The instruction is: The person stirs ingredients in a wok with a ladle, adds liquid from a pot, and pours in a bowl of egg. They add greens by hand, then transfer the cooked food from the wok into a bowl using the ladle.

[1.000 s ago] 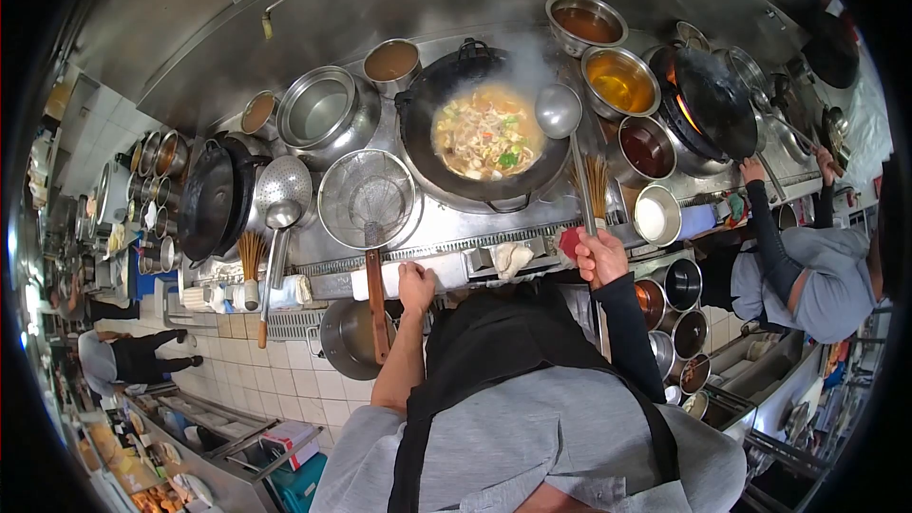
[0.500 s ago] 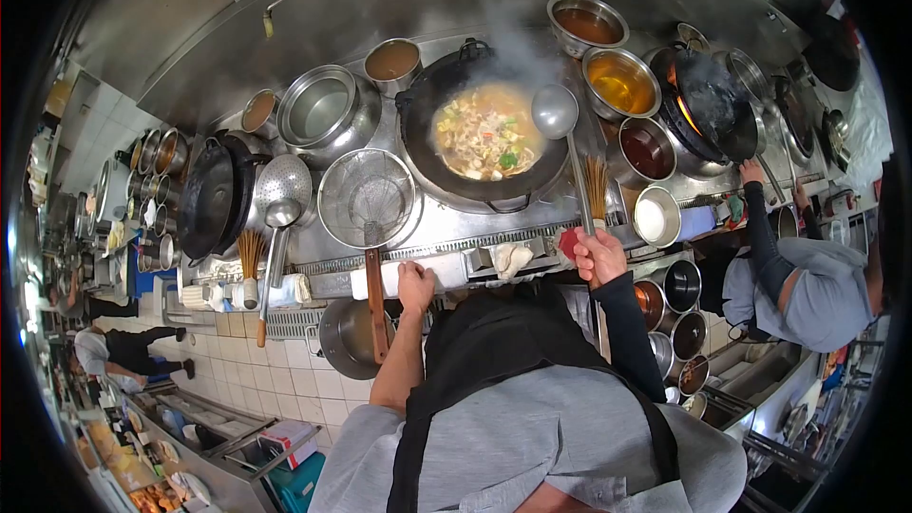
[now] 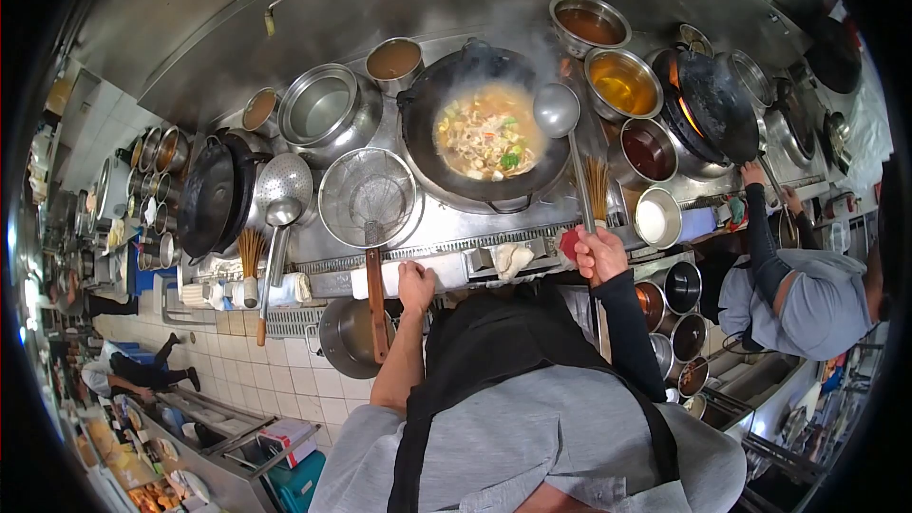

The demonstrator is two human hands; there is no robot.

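Note:
My right hand (image 3: 600,256) is wrapped round the handle of a steel ladle (image 3: 556,110), whose bowl hangs over the right rim of a large black wok (image 3: 423,147). Inside the wok, a steaming soupy mix (image 3: 484,133) holds pale pieces and bits of green. My left hand (image 3: 416,287) has its fingers curled on the folded white cloth (image 3: 451,272) at the counter's front edge. Just left of that hand, a wire strainer (image 3: 368,199) with a wooden handle lies across the counter.
Steel pots stand behind the strainer (image 3: 318,106). Bowls of liquid (image 3: 622,82) line the wok's right side. A perforated skimmer (image 3: 282,180) and black woks (image 3: 214,195) are at left. A co-worker (image 3: 807,290) handles a tilted wok (image 3: 719,109) over flames at right; another person (image 3: 119,370) is far left.
The co-worker's wok at right has tipped up and its smoke has thinned. The far-left person has shifted lower in view. My hands and the ladle have hardly moved.

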